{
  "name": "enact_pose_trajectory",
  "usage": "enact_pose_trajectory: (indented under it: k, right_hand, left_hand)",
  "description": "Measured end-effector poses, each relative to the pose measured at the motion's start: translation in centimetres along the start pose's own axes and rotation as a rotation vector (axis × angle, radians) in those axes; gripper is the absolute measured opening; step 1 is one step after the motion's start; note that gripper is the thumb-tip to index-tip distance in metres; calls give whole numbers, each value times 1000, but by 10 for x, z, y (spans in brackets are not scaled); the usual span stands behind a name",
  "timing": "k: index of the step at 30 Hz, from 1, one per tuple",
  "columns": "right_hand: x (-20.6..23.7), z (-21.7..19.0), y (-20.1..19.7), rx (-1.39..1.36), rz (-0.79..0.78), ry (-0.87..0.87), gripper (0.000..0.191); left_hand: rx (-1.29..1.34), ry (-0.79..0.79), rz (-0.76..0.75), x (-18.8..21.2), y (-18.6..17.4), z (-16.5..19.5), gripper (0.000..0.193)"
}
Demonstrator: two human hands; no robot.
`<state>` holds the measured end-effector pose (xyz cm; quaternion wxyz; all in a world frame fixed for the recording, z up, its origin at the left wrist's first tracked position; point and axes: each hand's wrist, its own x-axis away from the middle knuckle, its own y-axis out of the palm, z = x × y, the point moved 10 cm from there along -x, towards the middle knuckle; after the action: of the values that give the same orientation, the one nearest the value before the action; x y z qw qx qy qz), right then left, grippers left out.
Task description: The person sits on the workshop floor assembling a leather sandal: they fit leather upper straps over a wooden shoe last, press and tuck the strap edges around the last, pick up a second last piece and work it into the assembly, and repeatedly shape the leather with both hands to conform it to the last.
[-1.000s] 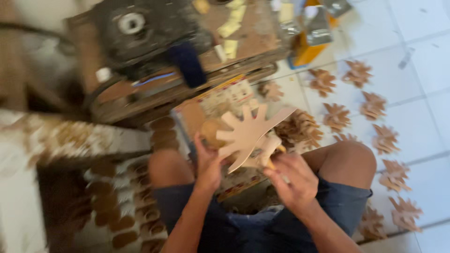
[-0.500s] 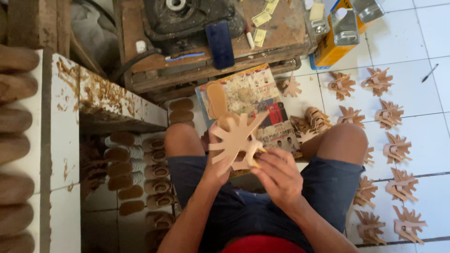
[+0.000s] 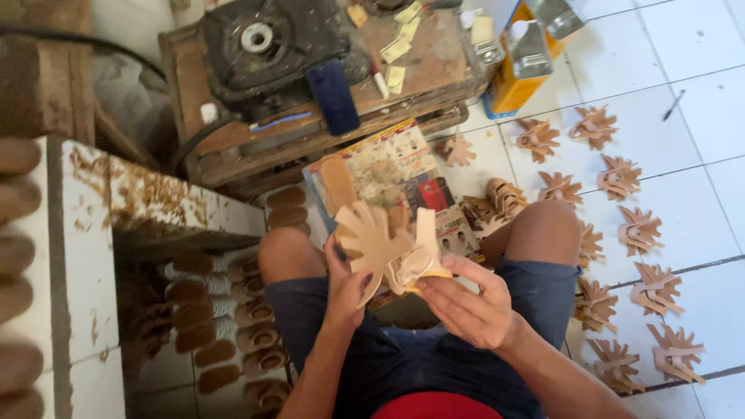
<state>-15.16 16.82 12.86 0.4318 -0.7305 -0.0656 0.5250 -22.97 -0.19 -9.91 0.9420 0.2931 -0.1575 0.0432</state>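
Head camera looks down on a seated person whose left hand (image 3: 347, 285) grips a tan fan-shaped sandal upper (image 3: 372, 242) above the lap while the right hand (image 3: 469, 304) pinches its folded straps (image 3: 419, 264), which I'd judge want folding evenly, finished pieces (image 3: 621, 233) lying on the tiles.

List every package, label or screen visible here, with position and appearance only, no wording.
Yellow-orange can: rectangular, metallic top, on the white floor right of the bench.
Second metal can: top edge, partly cut off.
Phone: dark blue slab, screen dark, on the wooden bench.
Printed sheet: flat, multicoloured, on the floor beyond the left hand and right hand.
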Motion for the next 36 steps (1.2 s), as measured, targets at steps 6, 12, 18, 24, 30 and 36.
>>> enact_pose_trajectory:
  k: [6, 12, 18, 24, 30, 36]
  right_hand:
    - [-2, 24, -7, -110, 57, 266, 22]
    - [1, 31, 28, -357, 117, 659, 24]
    - [4, 18, 27, -265, 141, 558, 28]
    - [7, 10, 31, -160, 150, 450, 30]
    - [11, 1, 35, -135, 205, 399, 36]
    - [22, 13, 41, -211, 237, 559, 54]
  left_hand:
    - [77, -54, 24, 0, 2, -9, 87]
    - [14, 138, -85, 7, 28, 4, 66]
    - [176, 0, -165, 18, 37, -20, 66]
    - [204, -27, -137, 23, 40, 0, 67]
    - [-13, 155, -352, 44, 72, 55, 82]
    - [-122, 132, -202, 38, 76, 62, 92]
